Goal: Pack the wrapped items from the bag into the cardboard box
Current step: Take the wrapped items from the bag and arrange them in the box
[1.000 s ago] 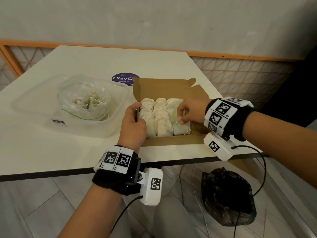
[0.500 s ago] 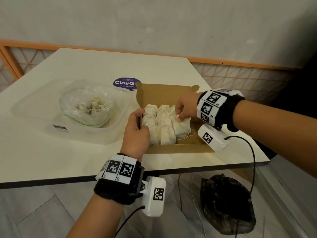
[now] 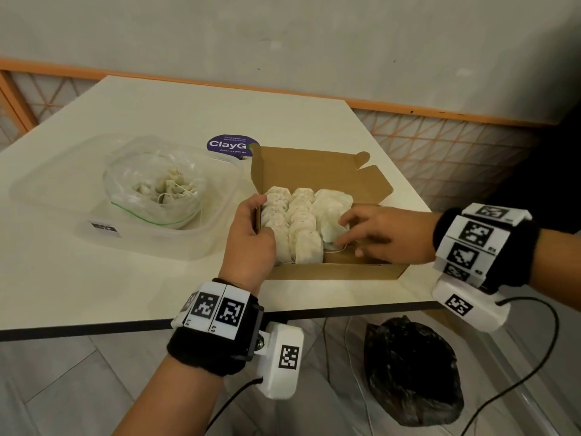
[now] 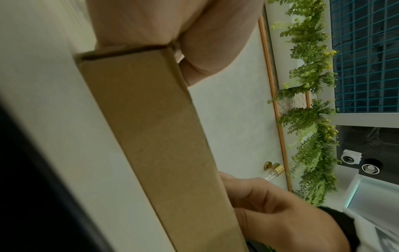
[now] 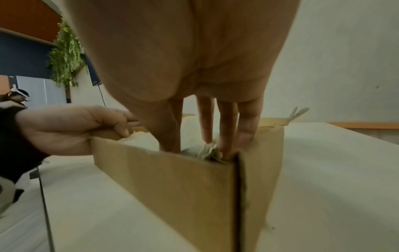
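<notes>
Fingers (image 5: 228,129) of the right hand (image 3: 382,236) extended and nearly straight, reaching down into the cardboard box (image 3: 333,272) at its right side. Fingertips press on the pale wrapped items (image 3: 298,225) in the rightmost row; nothing is pinched or enclosed, so the hand is open, flat-fingered contact only. In the right wrist view the tips sit low in the near right corner of the box, touching a crumpled pouch and its string. Right forearm comes in from the right, wrist roughly level, above the table edge.

Left hand (image 3: 251,243) grips the left wall of the box: thumb inside over the rim, against the leftmost row of items, remaining fingers curled on the outer face. Left wrist view confirms palm and thumb clamped over the box's near left corner. Left forearm rises from below, wrist bent slightly inward.

Box sits near the front right of the white table (image 3: 125,278), lid flap open and standing at the back. Three rows of wrapped items fill it; the right row lies looser.

To the left, a clear plastic container (image 3: 157,243) holds the transparent bag (image 3: 154,196), with more wrapped items inside. Purple round sticker (image 3: 231,144) behind the box. Black plastic bag (image 3: 412,369) on the floor under the table edge.
</notes>
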Motion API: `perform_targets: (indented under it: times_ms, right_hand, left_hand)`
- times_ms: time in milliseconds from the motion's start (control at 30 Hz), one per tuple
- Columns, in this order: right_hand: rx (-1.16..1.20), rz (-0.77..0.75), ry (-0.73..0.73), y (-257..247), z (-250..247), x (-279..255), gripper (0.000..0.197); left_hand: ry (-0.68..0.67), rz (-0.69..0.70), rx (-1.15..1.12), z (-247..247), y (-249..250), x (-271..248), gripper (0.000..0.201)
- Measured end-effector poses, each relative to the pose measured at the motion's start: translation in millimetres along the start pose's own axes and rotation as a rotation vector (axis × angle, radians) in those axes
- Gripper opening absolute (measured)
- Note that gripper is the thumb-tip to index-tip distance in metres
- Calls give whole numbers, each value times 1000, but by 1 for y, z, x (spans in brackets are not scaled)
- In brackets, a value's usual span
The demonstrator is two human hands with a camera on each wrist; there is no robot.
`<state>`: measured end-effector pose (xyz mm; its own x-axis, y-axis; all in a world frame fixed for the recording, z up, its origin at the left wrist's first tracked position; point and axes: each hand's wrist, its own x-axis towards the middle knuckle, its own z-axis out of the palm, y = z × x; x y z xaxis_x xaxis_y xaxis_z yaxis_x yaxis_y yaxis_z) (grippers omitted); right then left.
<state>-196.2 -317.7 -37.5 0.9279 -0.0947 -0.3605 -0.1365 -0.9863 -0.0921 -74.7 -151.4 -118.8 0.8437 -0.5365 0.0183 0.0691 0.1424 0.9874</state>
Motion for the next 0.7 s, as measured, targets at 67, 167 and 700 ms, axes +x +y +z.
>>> perform_targets:
  times_ms: [67,167,700]
  right_hand:
    - [-2,-16,26,2,6,0,33]
    - [-22,-24,32,0,11,1,35]
    - [130,-2,134,-30,11,-25,40]
  left_hand:
    - [2,-6,1,1,1,-1,48]
    - [4,-14,2,1,2,-1,48]
    - [23,-23,10,1,2,-1,49]
